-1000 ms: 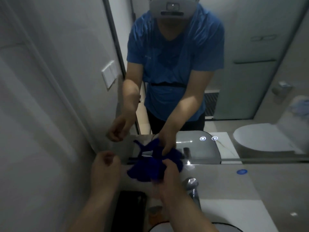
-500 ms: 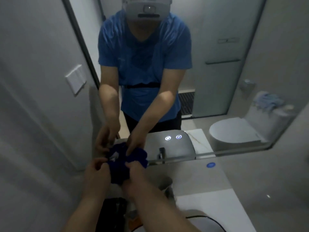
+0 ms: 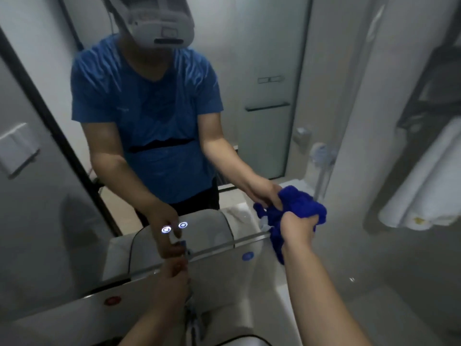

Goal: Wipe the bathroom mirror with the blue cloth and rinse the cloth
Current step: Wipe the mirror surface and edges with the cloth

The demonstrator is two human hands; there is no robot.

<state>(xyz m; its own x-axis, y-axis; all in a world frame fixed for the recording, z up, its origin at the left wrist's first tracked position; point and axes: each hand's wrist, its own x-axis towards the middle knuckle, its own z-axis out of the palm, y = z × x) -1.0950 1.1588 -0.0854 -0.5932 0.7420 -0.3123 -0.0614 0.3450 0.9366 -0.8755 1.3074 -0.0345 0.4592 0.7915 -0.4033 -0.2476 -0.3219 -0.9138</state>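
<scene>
The blue cloth (image 3: 276, 242) is bunched in my right hand (image 3: 298, 229), which presses it against the lower right part of the bathroom mirror (image 3: 269, 46). A tail of cloth hangs below the hand, and its reflection shows just above. My left hand (image 3: 172, 278) holds nothing, with its fingers loosely spread. It reaches toward the mirror's bottom edge, just below two lit touch buttons (image 3: 166, 229). The mirror reflects a person in a blue shirt wearing a headset.
A chrome faucet (image 3: 192, 313) stands below my left hand, above the basin rim (image 3: 249, 339) at the bottom edge. A blue dot (image 3: 247, 255) and a red dot (image 3: 112, 300) mark the ledge under the mirror. Rolled white towels (image 3: 424, 186) sit on a rack at right.
My left hand has let go of the cloth. My right hand has carried the cloth to the right and up onto the mirror, while the view swung to the left.
</scene>
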